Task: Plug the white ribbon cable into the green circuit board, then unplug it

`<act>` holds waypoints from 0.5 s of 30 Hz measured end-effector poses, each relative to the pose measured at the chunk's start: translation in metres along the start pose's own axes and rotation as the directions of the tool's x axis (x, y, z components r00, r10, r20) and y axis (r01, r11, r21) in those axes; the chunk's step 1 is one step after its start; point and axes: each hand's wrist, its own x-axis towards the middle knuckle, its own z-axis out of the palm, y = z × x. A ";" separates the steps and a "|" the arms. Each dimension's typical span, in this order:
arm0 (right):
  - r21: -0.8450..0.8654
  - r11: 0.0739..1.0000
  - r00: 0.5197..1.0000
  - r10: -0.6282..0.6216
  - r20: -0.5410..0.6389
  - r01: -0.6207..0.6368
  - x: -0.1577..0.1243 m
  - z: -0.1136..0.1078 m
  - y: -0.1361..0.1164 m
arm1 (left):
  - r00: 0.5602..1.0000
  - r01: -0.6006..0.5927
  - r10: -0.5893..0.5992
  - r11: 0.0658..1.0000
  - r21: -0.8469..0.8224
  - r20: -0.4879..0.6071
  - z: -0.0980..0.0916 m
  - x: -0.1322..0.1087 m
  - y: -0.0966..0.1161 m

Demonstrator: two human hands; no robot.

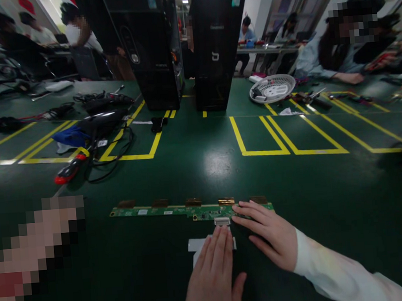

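Note:
A long, narrow green circuit board (173, 211) lies across the dark green tabletop in front of me. Copper-coloured film tabs (226, 201) stick out along its far edge. On the near edge is a pale connector (222, 221), with a white flat cable (196, 245) below it. My left hand (211, 275) lies flat over this cable, fingers stretched out and tips just short of the connector; it covers most of the cable. My right hand (268, 231) is open, its spread fingers resting on and beside the board's right end. Whether the cable sits fully in the connector is hidden.
Two black computer towers (151, 47) (214, 52) stand at the back. A red-and-black handled tool (72, 169) and black cables (126, 149) lie left. A white basket (272, 88) holds parts at right. Yellow tape (265, 153) marks the table. People sit around; a pixelated patch covers the lower left.

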 end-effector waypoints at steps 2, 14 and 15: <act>0.004 1.000 1.000 0.000 0.007 0.000 0.000 -0.001 -0.001 | 1.000 -0.001 0.001 1.000 -0.010 0.002 0.001 -0.001 0.000; 0.002 1.000 1.000 0.003 0.021 -0.003 0.000 -0.004 -0.003 | 1.000 0.009 -0.009 1.000 -0.025 0.023 0.007 -0.002 0.002; -0.001 1.000 1.000 0.002 0.016 -0.002 0.000 -0.003 -0.003 | 1.000 0.010 -0.010 1.000 -0.022 0.019 0.007 -0.002 0.003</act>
